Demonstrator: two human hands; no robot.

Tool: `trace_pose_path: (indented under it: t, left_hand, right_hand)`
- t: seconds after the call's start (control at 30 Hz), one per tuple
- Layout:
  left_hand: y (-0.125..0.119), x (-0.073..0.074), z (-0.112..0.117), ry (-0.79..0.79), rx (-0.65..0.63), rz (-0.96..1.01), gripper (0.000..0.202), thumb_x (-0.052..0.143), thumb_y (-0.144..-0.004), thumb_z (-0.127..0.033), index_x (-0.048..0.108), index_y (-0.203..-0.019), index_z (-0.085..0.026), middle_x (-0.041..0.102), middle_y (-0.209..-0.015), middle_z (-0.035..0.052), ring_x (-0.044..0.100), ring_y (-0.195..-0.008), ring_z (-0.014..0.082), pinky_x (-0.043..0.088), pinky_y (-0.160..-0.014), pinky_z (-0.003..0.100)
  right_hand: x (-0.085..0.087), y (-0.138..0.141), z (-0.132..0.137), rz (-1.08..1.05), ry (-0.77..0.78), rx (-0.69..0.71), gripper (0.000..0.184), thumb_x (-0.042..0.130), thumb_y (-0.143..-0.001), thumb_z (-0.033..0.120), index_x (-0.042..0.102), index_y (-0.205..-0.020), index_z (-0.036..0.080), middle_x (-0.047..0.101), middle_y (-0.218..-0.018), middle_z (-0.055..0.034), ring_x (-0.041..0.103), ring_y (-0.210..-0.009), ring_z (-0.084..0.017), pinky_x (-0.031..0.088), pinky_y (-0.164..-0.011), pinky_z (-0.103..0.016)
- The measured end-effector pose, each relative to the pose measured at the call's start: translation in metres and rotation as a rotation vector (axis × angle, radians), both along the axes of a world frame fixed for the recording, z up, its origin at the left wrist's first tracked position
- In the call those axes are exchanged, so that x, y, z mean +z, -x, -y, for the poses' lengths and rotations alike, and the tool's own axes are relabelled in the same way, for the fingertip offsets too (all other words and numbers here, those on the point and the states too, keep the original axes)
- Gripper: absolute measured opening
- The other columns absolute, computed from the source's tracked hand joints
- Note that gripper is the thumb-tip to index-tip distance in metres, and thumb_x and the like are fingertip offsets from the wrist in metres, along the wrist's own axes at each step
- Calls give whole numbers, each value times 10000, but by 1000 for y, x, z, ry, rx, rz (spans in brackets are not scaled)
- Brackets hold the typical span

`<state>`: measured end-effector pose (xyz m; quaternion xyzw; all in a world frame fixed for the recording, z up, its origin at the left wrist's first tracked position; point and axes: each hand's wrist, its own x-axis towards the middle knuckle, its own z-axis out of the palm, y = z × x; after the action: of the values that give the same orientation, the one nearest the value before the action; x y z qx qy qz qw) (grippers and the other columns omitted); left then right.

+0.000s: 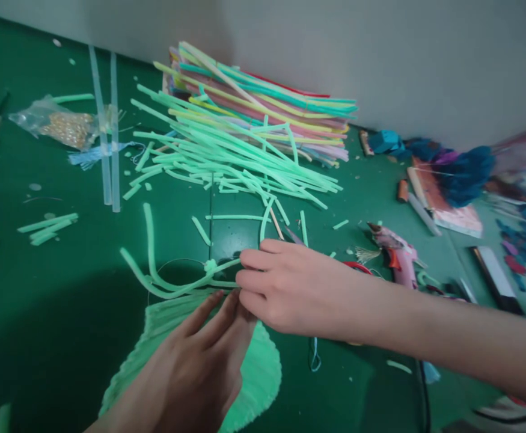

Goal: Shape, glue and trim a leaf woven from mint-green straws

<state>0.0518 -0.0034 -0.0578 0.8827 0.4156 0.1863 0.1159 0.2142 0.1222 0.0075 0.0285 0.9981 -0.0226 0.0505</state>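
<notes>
A mint-green fan-shaped piece (256, 385) made of pipe cleaners set side by side lies under my hands. My left hand (208, 355) grips it near its upper edge, fingers extended over it and thumb hidden. Fingers curled, my right hand (281, 285) pinches green pipe cleaners (172, 291) at that same edge. Their loose ends curve up to the left, and a small green tuft (209, 264) sits on them. A thin wire loop (168, 263) shows behind. The fingertips of both hands meet, hiding the exact grip point.
Behind lie a pile of green pipe cleaners (235, 153) and multicoloured bundles (290, 111). To the left are two glue sticks (115, 132) and a bag of beads (67, 126). At right are a pink glue gun (402, 258) and a dark-and-white tool (497, 276). Green offcuts (48, 228) litter the table.
</notes>
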Motion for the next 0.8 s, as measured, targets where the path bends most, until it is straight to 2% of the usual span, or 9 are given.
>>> trace_pose_path:
  t: [0.13,0.2,0.27,0.37,0.47,0.53,0.63,0.7,0.8]
  left_hand:
    - [2,1,3,-57,14,-24,419,463,-890,-147,597,-1287,-119,685,-1271,64,562,-1255,236,215,-1183,397]
    - [8,3,7,-89,16,-31,433,471,-914,-161,563,-1336,-133,657,-1333,65,526,-1307,238,195,-1198,411]
    - [16,5,14,-122,43,15,417,518,-925,-202,569,-1336,-158,620,-1390,63,467,-1367,261,211,-1204,445]
    - [31,4,28,-147,140,131,406,612,-899,-262,602,-1300,-197,621,-1389,38,471,-1360,263,284,-1192,466]
    - [42,-2,36,-174,151,117,429,657,-858,-207,620,-1285,-183,639,-1355,69,499,-1330,272,314,-1177,476]
    - [47,-6,37,-188,98,45,475,676,-834,-206,615,-1304,-168,610,-1388,111,471,-1352,318,284,-1180,514]
    - [48,-7,32,-211,46,-26,511,675,-828,-212,597,-1325,-123,571,-1420,165,445,-1366,361,272,-1171,542]
    - [47,-5,29,-221,38,-23,517,669,-826,-183,586,-1330,-105,565,-1419,178,443,-1367,363,296,-1159,537]
    - [46,-1,30,-237,18,-6,530,667,-820,-141,572,-1341,-113,570,-1416,162,438,-1375,343,298,-1169,513]
  right_hand:
    - [10,3,-7,51,43,-23,193,654,-892,134,643,-703,171,631,-723,-44,551,-836,-231,361,-615,-345]
    - [16,-7,-4,-14,120,-141,154,633,-919,160,666,-768,157,661,-782,-48,571,-824,-213,411,-644,-337]
    - [18,-21,6,-174,258,-405,146,593,-960,235,685,-881,154,692,-883,-56,596,-806,-179,463,-678,-314]
    - [11,-40,34,-373,510,-1042,126,611,-934,240,689,-844,199,705,-797,-5,607,-642,-121,457,-556,-244]
    - [-3,-46,60,-185,1051,-1328,154,610,-922,318,716,-935,207,720,-753,-11,658,-625,-133,511,-561,-238]
    - [-11,-44,69,-201,1353,-1414,240,618,-916,353,691,-1078,192,744,-889,-45,702,-768,-152,559,-691,-258]
    - [-15,-38,69,-354,1612,-1423,379,701,-860,372,640,-1181,180,723,-971,-51,681,-840,-145,549,-748,-258]
    - [-16,-35,67,-409,1712,-1405,446,778,-791,368,644,-1171,177,682,-850,-4,631,-727,-109,515,-656,-219]
    - [-17,-28,68,-475,1731,-1379,378,852,-710,292,697,-1030,163,584,-727,52,527,-635,-58,423,-583,-165]
